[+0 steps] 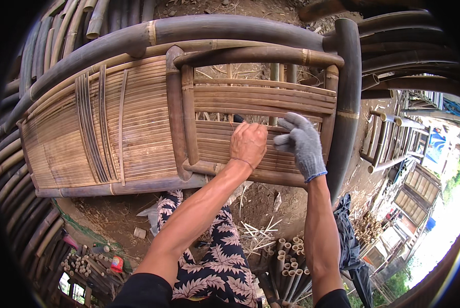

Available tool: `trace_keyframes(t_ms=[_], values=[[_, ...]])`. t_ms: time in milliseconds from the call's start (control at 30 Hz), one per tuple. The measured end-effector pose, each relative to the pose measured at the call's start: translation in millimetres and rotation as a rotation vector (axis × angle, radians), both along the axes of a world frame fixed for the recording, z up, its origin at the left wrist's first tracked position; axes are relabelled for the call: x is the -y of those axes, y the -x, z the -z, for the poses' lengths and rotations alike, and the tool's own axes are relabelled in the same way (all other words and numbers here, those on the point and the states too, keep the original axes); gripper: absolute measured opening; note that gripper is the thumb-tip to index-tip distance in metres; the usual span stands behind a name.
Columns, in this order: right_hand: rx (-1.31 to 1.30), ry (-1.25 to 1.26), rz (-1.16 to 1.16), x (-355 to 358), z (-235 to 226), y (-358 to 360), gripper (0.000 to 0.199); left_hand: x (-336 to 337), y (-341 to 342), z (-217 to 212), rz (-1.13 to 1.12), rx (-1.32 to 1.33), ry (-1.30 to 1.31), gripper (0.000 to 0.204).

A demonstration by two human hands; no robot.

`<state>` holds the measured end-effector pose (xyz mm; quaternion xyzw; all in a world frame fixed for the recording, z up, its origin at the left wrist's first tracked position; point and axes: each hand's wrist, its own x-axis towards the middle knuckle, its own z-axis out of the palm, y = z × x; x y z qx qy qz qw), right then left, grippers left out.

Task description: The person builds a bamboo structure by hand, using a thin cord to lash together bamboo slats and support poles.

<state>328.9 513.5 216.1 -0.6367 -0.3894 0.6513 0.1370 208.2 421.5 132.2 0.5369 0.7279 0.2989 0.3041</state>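
A bamboo bench panel lies across in front of me, framed by thick dark poles. Its right section holds thin bamboo slats with gaps between them. Over the lower slats, my bare left hand is closed in a fist. A black rounded end of some object sticks out above its fingers; the rest is hidden. My right hand, in a grey knitted glove, is just right of it. Its fingers are apart over the slats' right part, with nothing visible in them.
Loose dark strips lie across the left slatted section. Bamboo poles are stacked at left and upper right. Cut bamboo tubes stand below, near shavings. A red container is at lower left, a bamboo frame at right.
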Motion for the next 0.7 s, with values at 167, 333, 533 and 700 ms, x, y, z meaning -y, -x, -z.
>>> trace_keyframes(t_ms=[167, 333, 533, 700], values=[[0.384, -0.560, -0.745, 11, 15, -36, 0.052, -4, -2, -75, 0.046, 0.280, 0.148, 0.017], [0.979, -0.539, -0.622, 44, -55, -73, 0.055, -8, -10, -6, -0.021, 0.205, -0.084, 0.031], [0.881, -0.231, -0.959, 55, -120, -64, 0.038, -30, -3, 39, 0.235, 0.409, 0.225, 0.032], [0.244, -0.593, -0.369, 22, -113, -36, 0.047, -40, -5, 36, 0.160, 0.501, 0.360, 0.033]])
